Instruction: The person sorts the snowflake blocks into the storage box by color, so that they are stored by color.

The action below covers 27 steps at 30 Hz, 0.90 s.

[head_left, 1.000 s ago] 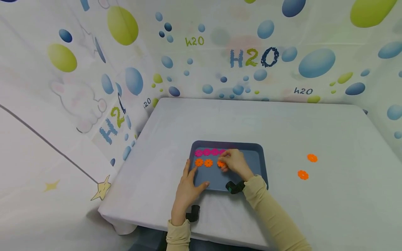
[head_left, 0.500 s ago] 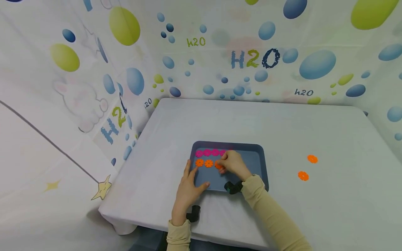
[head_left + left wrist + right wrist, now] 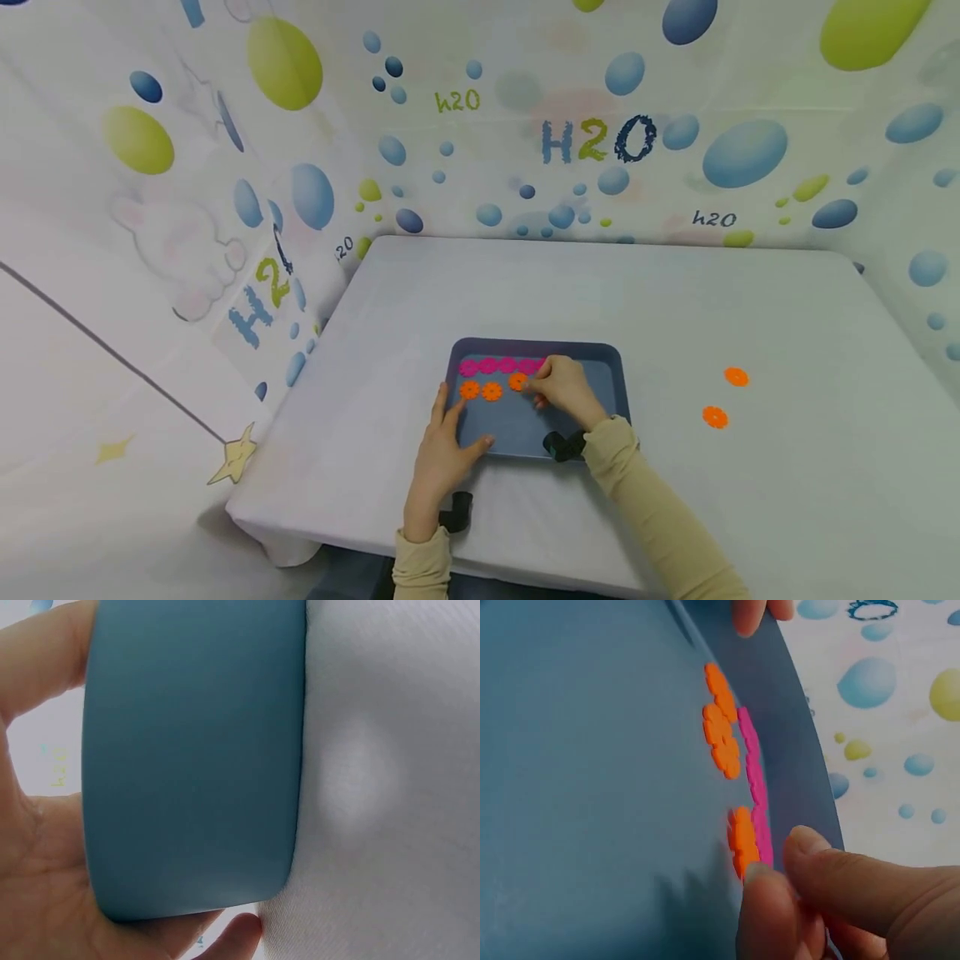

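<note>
In the head view, a blue-grey tray (image 3: 510, 433) holds several flower-shaped pieces. Pink flower pieces (image 3: 488, 366) form a row near its far wall. Closer to me lie two orange flower pieces (image 3: 491, 391), spaced apart. My right hand (image 3: 564, 390) pinches a third orange flower piece (image 3: 742, 841) between thumb and index finger, just to the right of those two; the fingertips cover its edge. The right end of the pink row is hidden by this hand. My left hand (image 3: 441, 454) rests with spread, fairly straight fingers at the tray's near left corner, thumb over the front rim.
Two more orange flower pieces, a farther one (image 3: 737, 377) and a nearer one (image 3: 715, 417), lie on the white tablecloth (image 3: 780, 492) right of the tray. A patterned curtain (image 3: 480, 150) hangs behind the table. Black wrist cameras are strapped at both wrists.
The orange piece in my right hand has shifted left and then slightly away from me, toward the pink row. My left hand stays at the tray's corner.
</note>
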{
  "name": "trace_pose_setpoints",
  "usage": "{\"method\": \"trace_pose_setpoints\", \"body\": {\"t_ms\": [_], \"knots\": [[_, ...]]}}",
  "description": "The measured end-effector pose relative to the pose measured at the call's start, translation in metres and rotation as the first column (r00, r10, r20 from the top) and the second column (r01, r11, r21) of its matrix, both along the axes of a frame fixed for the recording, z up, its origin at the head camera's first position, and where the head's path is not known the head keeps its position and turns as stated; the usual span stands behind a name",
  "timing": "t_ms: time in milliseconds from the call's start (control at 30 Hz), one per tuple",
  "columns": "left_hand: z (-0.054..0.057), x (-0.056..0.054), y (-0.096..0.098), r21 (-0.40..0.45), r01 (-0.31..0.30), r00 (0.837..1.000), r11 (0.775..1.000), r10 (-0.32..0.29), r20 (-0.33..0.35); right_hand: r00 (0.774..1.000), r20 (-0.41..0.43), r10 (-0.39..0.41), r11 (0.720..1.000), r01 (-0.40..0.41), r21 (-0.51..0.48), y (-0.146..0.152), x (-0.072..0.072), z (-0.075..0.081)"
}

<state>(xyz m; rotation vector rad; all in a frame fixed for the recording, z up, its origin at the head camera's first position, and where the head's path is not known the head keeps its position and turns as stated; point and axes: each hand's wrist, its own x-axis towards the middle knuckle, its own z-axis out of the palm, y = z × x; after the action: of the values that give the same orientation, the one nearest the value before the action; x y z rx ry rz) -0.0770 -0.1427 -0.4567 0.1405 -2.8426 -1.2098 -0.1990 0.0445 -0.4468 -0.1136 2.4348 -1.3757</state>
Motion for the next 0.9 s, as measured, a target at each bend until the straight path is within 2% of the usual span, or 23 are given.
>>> {"method": "trace_pose_setpoints", "body": {"t_ms": [167,233,300,367,467,500,600,667,800,900], "knots": [[0.0,0.0,0.0,0.012,0.009,1.0,1.0,-0.009,0.002,0.999,-0.038,-0.019,0.999,0.017,-0.047,0.014,-0.002,0.008],[0.0,0.0,0.0,0.014,0.004,1.0,1.0,-0.004,0.005,0.994,-0.101,-0.045,0.997,0.038,-0.07,0.026,-0.005,0.015],[0.001,0.0,0.0,0.013,0.001,1.0,1.0,-0.001,0.007,0.98,-0.167,-0.105,0.992,0.091,-0.09,0.045,-0.008,0.023],[0.002,0.001,-0.001,0.004,0.001,1.0,1.0,-0.001,0.006,0.954,-0.233,-0.19,0.98,0.169,-0.107,0.068,-0.011,0.028],[0.005,0.002,-0.002,-0.001,-0.001,1.0,1.0,0.001,0.003,0.891,-0.289,-0.351,0.936,0.345,-0.075,0.109,-0.011,0.026],[0.005,0.002,-0.003,-0.004,-0.001,1.0,1.0,0.001,0.001,0.873,-0.286,-0.395,0.917,0.396,-0.056,0.123,-0.01,0.025],[0.005,0.002,-0.004,-0.007,-0.004,1.0,1.0,0.004,0.001,0.841,-0.228,-0.491,0.864,0.504,0.0,0.162,-0.007,0.018],[0.005,0.002,-0.004,-0.015,-0.002,1.0,1.0,0.002,0.002,0.839,-0.17,-0.517,0.848,0.53,0.034,0.185,-0.004,0.01],[0.004,0.001,-0.003,-0.012,-0.003,1.0,1.0,0.003,0.003,0.848,-0.106,-0.52,0.843,0.529,0.096,0.217,-0.002,-0.006],[0.004,0.0,-0.001,0.001,0.0,1.0,1.0,0.0,0.003,0.877,-0.085,-0.473,0.861,0.48,0.165,0.229,-0.001,-0.016]]}}
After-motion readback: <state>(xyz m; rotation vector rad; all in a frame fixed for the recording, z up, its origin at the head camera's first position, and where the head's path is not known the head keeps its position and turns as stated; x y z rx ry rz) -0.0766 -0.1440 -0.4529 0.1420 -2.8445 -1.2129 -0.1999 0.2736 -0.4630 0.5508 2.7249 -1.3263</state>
